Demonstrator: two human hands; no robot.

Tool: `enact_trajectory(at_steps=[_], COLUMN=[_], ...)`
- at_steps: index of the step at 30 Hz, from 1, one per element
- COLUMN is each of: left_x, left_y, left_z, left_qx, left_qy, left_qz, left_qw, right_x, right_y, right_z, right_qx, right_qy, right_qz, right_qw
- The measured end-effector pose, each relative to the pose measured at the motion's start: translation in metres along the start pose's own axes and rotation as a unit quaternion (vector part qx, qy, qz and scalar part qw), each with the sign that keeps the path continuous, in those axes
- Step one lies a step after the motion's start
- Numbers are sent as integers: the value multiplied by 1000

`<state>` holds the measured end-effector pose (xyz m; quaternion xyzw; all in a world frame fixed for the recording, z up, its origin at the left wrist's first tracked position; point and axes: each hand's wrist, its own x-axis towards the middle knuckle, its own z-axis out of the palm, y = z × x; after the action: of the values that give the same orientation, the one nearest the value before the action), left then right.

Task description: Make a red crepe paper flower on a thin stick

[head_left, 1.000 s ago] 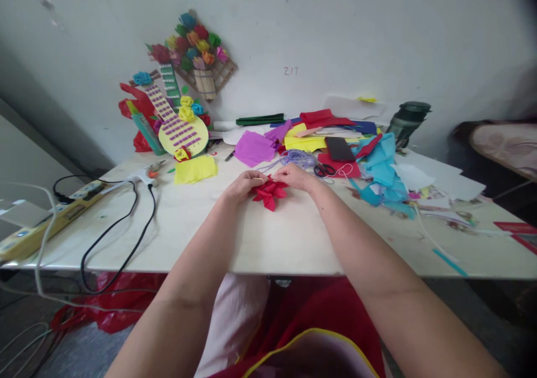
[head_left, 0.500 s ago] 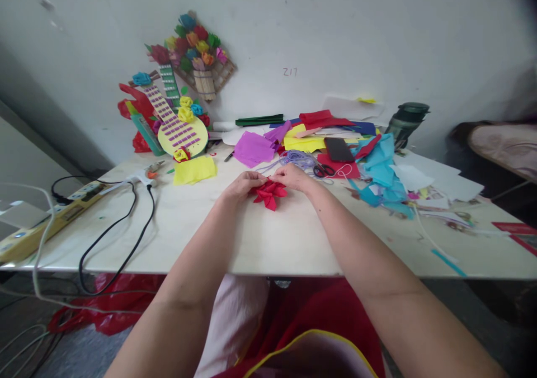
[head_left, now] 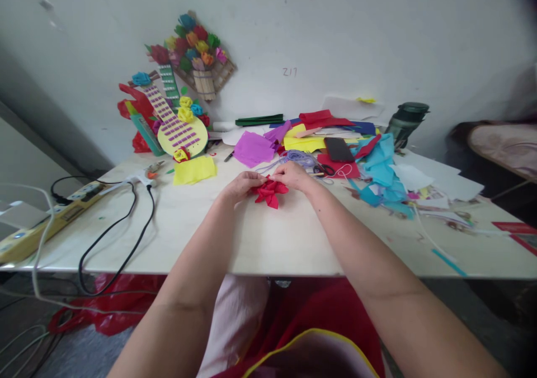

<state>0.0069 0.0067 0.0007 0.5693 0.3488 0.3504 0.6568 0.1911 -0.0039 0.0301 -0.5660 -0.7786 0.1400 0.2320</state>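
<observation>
1. Head view: a pale table [head_left: 289, 249] is set against a whitish wall [head_left: 260, 20].
2. Its back is strewn with coloured sheets [head_left: 254, 147], a phone [head_left: 339, 149] and a dark bottle [head_left: 406, 123].
3. Near its middle, a red flower [head_left: 271, 192] is held between both hands.
4. Its left side is pinched by the nearly closed left hand [head_left: 244, 185].
5. Its upper edge is gripped by the right hand [head_left: 292, 176], fingers drawn together.

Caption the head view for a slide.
Left hand and right hand hold a red paper flower at a pale, cluttered table.
</observation>
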Motion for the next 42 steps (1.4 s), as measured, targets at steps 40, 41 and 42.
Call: enact_trajectory(at_steps=[40,41,42], left_x=[2,2,2], left_y=[-3,-3,-4], left_z=[-2,-2,-2], left_qx=[47,52,55], left_qy=[4,11,18], left_qz=[10,8,8], left_qw=[999,999,998], right_x=[3,3,4], right_y=[2,4,5], right_z=[-1,-1,0], right_qx=[21,29,40], right_qy=[-31,-39,-46], right_qz=[-44,-46,-51], right_qw=[998,998,997])
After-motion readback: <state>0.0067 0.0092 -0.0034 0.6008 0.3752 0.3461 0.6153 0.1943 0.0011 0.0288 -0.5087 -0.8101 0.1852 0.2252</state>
